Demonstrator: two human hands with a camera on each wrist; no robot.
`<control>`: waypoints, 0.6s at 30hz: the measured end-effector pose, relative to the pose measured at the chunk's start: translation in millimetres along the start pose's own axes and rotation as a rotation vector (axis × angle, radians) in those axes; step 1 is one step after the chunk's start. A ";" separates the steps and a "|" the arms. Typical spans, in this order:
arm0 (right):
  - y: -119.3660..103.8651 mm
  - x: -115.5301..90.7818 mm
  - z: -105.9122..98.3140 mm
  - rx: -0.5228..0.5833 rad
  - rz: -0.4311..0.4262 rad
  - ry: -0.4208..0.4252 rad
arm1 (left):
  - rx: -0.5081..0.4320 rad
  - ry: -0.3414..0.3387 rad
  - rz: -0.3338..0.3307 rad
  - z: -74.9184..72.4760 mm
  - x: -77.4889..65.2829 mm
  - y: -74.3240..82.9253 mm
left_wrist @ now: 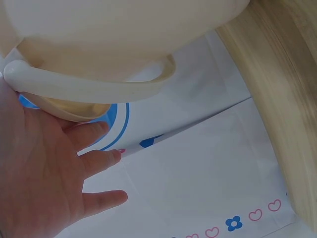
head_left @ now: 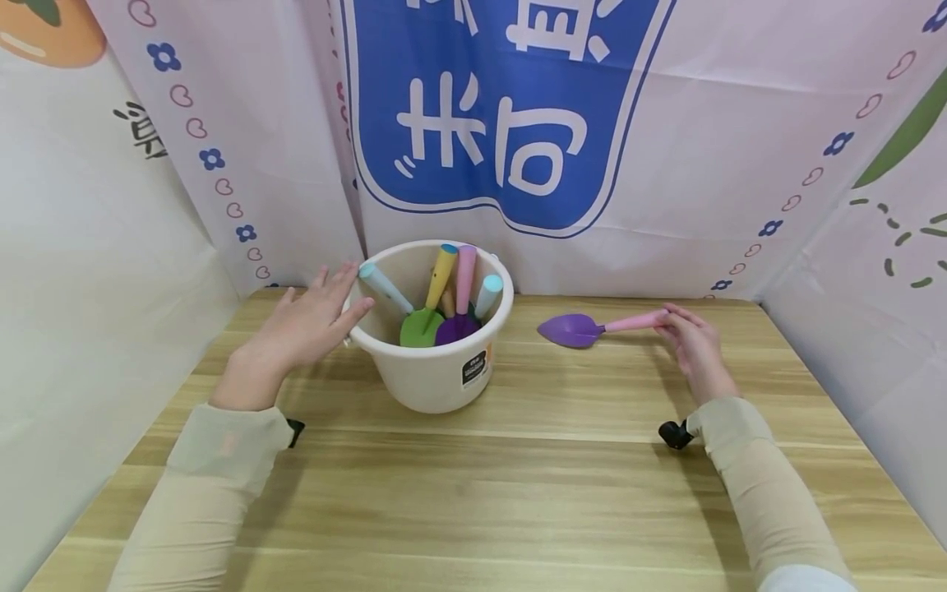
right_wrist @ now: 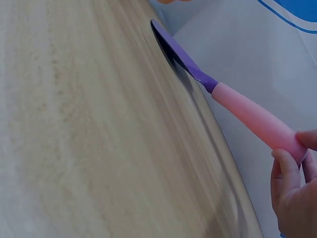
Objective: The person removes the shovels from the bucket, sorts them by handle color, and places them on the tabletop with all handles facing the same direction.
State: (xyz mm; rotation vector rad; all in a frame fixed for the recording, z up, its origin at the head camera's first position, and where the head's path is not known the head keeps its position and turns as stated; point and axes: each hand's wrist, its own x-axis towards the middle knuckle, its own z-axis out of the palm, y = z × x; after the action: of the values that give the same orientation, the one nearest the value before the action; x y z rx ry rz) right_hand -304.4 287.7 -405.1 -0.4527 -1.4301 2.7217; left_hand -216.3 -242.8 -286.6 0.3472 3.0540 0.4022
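My right hand [head_left: 690, 344] pinches the end of the pink handle of a garden trowel [head_left: 573, 330] with a purple blade, which points left over the table's back part. In the right wrist view, thumb and fingertips hold the handle end of the trowel [right_wrist: 257, 119]. My left hand [head_left: 307, 321] lies with fingers outstretched at the left rim of a cream bucket [head_left: 429, 378]. Inside the bucket stand several small garden tools, among them a green trowel [head_left: 422, 327] with a yellow handle and a purple trowel [head_left: 456, 327] with a pink handle. The left wrist view shows the bucket's handle [left_wrist: 99, 90] hanging beside the spread fingers.
The wooden table [head_left: 473, 501] reaches back to a printed cloth [head_left: 703, 205] hanging behind it. White cloth sides [head_left: 96, 271] stand at left and right. A black wrist device [head_left: 675, 434] sits under the right sleeve.
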 end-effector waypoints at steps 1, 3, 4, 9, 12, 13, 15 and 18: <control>-0.4 0.3 -0.1 0.001 0.000 0.001 | 0.000 0.000 -0.001 0.1 0.0 0.0; -1.2 1.1 -0.3 0.000 0.002 0.003 | -0.001 -0.001 -0.002 0.2 0.0 -0.1; -1.7 1.3 -0.2 -0.001 0.004 0.002 | -0.002 -0.001 -0.003 0.2 0.0 -0.1; -3.8 2.8 0.8 -0.012 0.025 0.009 | -0.006 -0.004 -0.005 0.2 -0.1 -0.3; -4.5 4.0 1.1 -0.035 0.042 0.011 | -0.007 -0.003 -0.004 0.4 0.0 -0.5; -4.6 4.2 1.3 -0.043 0.047 0.011 | -0.007 -0.003 -0.004 0.4 -0.2 -0.5; -4.5 4.9 1.6 -0.064 0.060 0.010 | -0.007 -0.003 -0.004 0.5 -0.4 -0.4; -3.6 6.5 1.2 -0.102 0.069 0.010 | -0.010 -0.002 -0.003 0.4 -0.6 -0.1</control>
State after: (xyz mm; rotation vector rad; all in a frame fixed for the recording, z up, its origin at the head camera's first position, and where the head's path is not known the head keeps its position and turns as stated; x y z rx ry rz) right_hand -311.3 289.9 -403.1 -0.5295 -1.5859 2.7034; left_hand -215.7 -242.9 -287.0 0.3431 3.0493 0.4162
